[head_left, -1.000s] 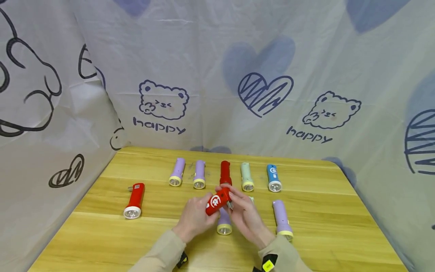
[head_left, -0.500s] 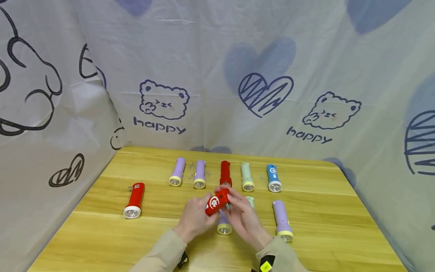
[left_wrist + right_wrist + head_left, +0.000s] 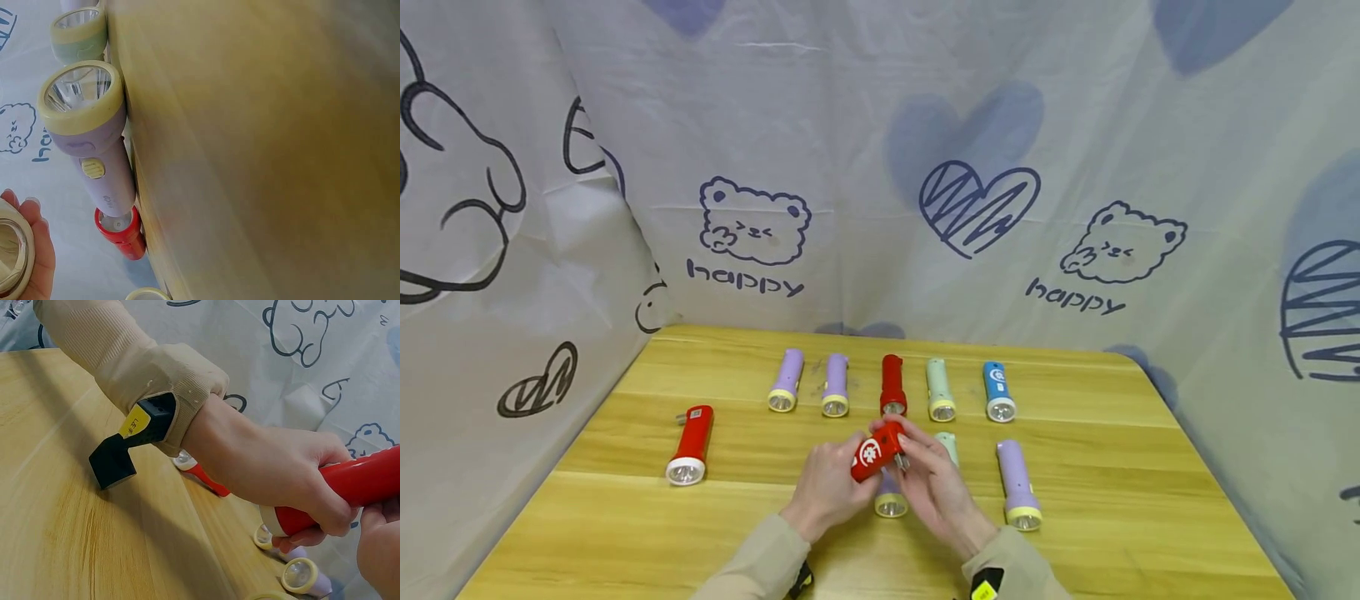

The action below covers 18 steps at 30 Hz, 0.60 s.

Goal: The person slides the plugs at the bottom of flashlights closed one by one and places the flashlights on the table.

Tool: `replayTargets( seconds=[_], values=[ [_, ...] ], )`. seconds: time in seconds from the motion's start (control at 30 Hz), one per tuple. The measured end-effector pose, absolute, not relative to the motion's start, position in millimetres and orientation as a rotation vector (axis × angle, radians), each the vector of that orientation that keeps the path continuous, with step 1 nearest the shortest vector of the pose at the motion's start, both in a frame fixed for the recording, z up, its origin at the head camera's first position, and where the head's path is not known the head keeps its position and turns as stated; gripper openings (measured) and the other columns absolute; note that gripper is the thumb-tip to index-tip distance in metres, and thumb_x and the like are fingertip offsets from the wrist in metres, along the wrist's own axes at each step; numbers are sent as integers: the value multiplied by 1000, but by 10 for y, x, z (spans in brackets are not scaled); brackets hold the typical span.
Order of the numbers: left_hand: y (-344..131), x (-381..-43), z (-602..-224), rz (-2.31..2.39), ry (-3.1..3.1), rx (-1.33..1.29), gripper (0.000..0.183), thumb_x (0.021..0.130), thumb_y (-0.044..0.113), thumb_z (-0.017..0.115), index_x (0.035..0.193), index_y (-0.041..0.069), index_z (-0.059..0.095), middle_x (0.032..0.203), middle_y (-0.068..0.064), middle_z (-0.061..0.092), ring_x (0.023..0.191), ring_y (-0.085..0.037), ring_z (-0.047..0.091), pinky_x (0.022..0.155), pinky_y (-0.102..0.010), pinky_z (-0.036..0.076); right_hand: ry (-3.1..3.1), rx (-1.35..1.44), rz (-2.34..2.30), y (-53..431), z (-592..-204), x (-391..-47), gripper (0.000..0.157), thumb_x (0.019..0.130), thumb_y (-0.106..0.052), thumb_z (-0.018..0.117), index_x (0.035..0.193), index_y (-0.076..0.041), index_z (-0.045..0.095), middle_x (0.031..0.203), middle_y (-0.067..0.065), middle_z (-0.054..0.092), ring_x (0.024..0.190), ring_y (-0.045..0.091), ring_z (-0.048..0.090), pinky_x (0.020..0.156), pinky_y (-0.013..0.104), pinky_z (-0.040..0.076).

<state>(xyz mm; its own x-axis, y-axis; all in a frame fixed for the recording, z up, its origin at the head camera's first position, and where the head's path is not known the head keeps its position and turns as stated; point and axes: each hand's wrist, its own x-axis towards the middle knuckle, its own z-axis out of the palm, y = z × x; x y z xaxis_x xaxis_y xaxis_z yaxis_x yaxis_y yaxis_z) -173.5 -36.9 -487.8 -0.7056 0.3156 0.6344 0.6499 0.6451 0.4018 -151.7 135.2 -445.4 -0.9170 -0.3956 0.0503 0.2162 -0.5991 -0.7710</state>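
My left hand (image 3: 827,485) grips the body of a red flashlight (image 3: 869,458) with a white emblem, held tilted above the table. My right hand (image 3: 942,493) holds its tail end, fingers behind it and thumb beside the metal plug prongs (image 3: 902,460) sticking out there. In the right wrist view, the left hand (image 3: 275,469) wraps round the red barrel (image 3: 375,478) near its white head. The left wrist view catches only some fingers (image 3: 42,256) and the flashlight's pale rim (image 3: 26,262). Under the hands lies a purple flashlight (image 3: 891,505), its upper part hidden.
Along the back stand two purple flashlights (image 3: 787,379), a red one (image 3: 892,379), a mint one (image 3: 939,387) and a blue one (image 3: 997,387). Another red flashlight (image 3: 694,437) lies left, a purple one (image 3: 1017,479) right. A mint one (image 3: 950,442) is partly hidden behind the right hand.
Both hands keep hold of the red flashlight, which has barely moved. The right hand has shifted slightly at the tail, and the prongs show a little more plainly. The head view has drifted slightly.
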Motion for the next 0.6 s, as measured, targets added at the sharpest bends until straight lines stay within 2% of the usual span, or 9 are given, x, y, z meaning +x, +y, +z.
replayTargets(
  seconds=[0.6],
  values=[
    [-367, -1724, -4886, -825, -2356, -764, 19, 71, 12, 77, 81, 12, 60, 56, 8, 55, 46, 4, 39, 43, -7, 30, 1228, -223, -2539, 1330, -4441, -1491, 33, 104, -10, 47, 113, -24, 75, 117, -6, 73, 123, 9, 58, 112, 28, 42]
  ],
)
